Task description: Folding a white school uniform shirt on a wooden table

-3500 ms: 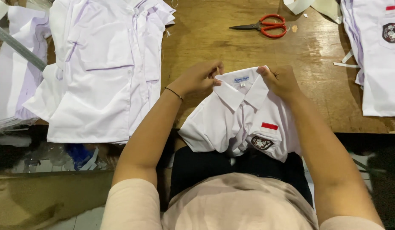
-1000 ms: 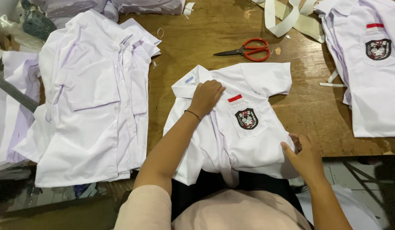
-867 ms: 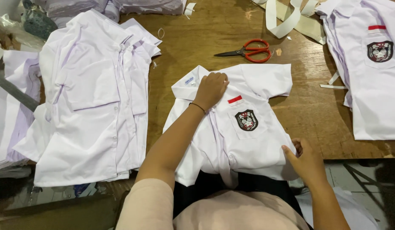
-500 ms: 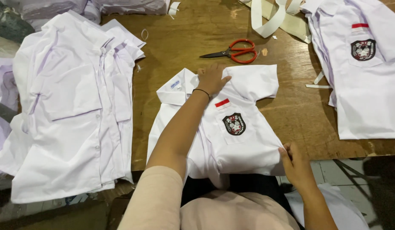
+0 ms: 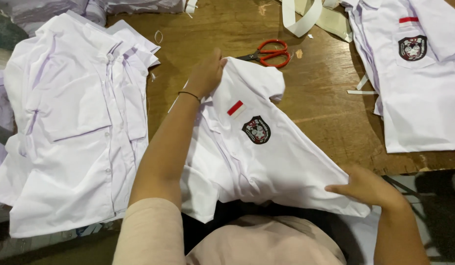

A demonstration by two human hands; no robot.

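Now, at the left, a pile of white shirts lies on the wooden worktop. The left hand grips the collar end of a small white shirt in the middle. Red scissors lie just behind. The right hand pinches its hem at the worktop edge.

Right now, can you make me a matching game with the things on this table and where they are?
Things:
1. scissors
2. shirt with a badge
3. pile of shirts
4. white strip

Places:
A. far left of the table
B. between the left hand and right hand
C. top edge, curled up
D. just beyond the held shirt's sleeve

Pairs: 1-D, 2-B, 3-A, 4-C
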